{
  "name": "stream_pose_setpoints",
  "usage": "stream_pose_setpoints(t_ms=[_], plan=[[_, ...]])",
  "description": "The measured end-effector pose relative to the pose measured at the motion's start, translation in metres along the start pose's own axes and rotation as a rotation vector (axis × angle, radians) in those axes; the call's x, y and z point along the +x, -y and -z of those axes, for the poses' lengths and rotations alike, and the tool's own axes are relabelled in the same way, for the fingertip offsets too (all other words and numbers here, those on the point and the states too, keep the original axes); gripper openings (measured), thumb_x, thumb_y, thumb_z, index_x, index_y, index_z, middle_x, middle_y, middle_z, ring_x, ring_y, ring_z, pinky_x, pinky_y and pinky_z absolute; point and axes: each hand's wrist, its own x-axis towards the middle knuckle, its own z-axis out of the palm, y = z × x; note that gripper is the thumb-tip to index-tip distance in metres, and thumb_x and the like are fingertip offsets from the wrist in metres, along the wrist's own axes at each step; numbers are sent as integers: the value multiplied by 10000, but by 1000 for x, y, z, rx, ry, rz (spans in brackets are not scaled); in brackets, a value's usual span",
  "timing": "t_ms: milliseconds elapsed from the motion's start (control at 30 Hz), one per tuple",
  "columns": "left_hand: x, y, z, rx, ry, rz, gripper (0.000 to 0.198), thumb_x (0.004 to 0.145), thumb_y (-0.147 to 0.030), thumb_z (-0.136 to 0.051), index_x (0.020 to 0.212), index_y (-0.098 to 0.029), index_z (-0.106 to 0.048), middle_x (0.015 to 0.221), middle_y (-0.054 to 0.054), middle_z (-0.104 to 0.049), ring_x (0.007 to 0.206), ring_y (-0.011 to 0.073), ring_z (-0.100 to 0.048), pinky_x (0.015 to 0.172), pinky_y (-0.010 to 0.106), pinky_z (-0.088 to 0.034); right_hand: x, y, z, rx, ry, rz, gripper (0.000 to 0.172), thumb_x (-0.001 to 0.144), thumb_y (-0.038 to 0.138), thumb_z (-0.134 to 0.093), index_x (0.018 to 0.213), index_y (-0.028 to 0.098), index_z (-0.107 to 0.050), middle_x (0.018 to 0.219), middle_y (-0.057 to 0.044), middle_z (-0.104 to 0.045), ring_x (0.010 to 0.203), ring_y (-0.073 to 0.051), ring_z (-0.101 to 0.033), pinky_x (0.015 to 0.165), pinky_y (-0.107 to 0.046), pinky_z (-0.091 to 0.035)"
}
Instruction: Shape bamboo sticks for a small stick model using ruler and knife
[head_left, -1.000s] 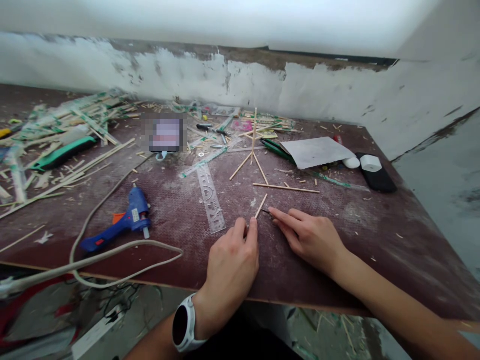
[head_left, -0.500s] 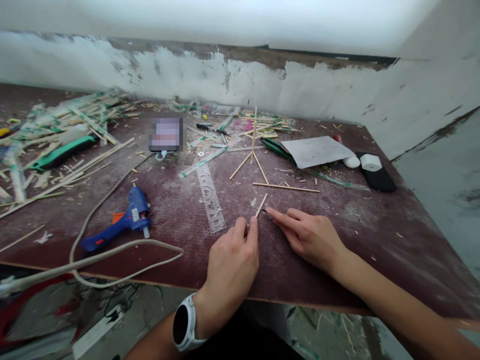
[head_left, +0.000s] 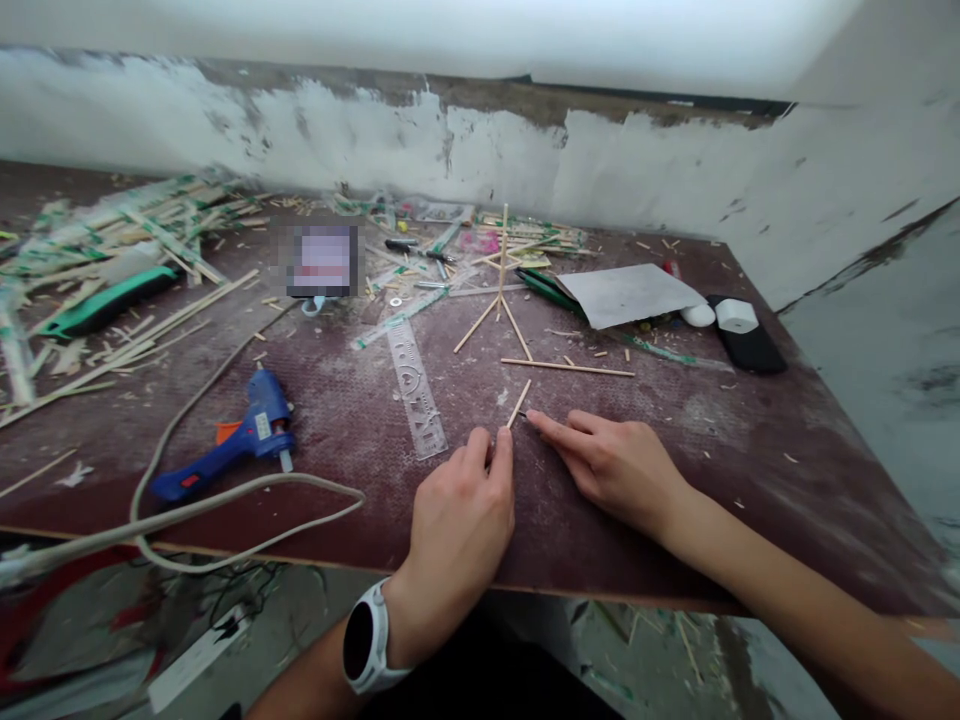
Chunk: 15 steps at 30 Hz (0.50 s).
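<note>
My left hand (head_left: 466, 505), with a white watch on its wrist, is closed on a thin wooden stick (head_left: 519, 402) and holds it against the table. The stick's far end sticks out past thumb and forefinger. My right hand (head_left: 619, 465) is closed on a small dark pointed tool (head_left: 524, 413). Only its tip shows, close beside the stick, and its kind is hidden by the fingers. Beyond the hands stands a three-legged frame of sticks (head_left: 503, 262) with one upright piece. Another wooden stick (head_left: 567, 367) lies crosswise near one of its legs.
To the left are a blue glue gun (head_left: 259, 430) with a looping cable (head_left: 300, 480) and a clear ruler (head_left: 417, 392). A green-black cutter (head_left: 112, 300) lies by heaped sticks (head_left: 150, 230). White paper (head_left: 630, 293) and a black phone (head_left: 750, 345) are at right.
The view has shifted slightly, so everything sits a little higher and further left. Both hands keep nearly the same pose, with the dark tip still by the stick.
</note>
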Motion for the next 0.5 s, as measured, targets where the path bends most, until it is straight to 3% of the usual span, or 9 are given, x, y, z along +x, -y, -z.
stream_pose_setpoints(t_ms=[133,333,500], plan=[[1,0,0,8,4,-6,444,980,-124,-541,1421,-149,-585,1042,64,-648,810,186,-678,650,279,-555,0,-1,1,8,25,5,500,1005,256,-495,1489,365,-554,937,-17,-734,636,-129,-607,531,-271,-266],[0,0,-2,1,-25,9,440,973,-114,-544,1411,-137,-581,1047,67,-640,815,178,-675,651,268,-554,0,-2,-10,71,-109,-12,452,1036,283,-453,1464,340,-589,875,-20,-722,626,-120,-600,541,-257,-298],[-1,0,-4,-14,-45,5,431,972,-99,-535,1398,-129,-589,1023,64,-628,818,174,-671,680,265,-561,0,-2,-13,75,-146,10,445,1038,278,-461,1457,330,-599,861,-14,-712,612,-116,-590,536,-259,-290]])
